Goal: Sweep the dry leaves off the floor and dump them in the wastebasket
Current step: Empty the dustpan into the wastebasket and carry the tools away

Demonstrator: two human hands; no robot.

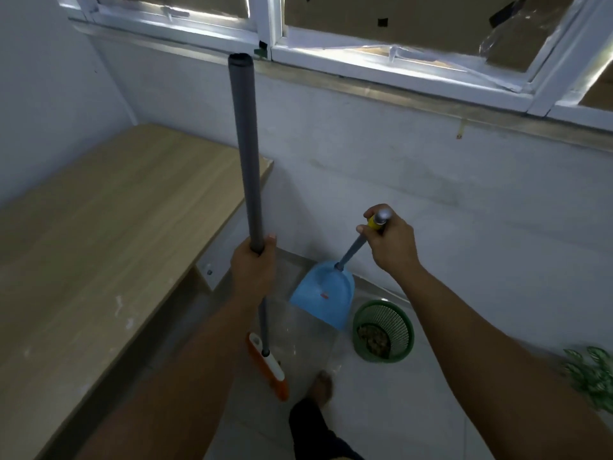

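Note:
My left hand (pixel 253 267) grips the long grey handle of a broom (pixel 245 154) that stands nearly upright. Its orange and white head (pixel 268 368) rests on the pale floor. My right hand (pixel 389 242) grips the yellow and silver top of a blue dustpan (pixel 323 293) handle. The pan hangs tilted just left of and above a green mesh wastebasket (pixel 383 330). Brown dry leaves (pixel 373 338) lie inside the basket.
A wooden table (pixel 109 234) fills the left side. A white wall with a window (pixel 365 44) stands ahead. Green leafy plant (pixel 590 376) sits at the right edge. My foot (pixel 321 388) stands on the floor between broom head and basket.

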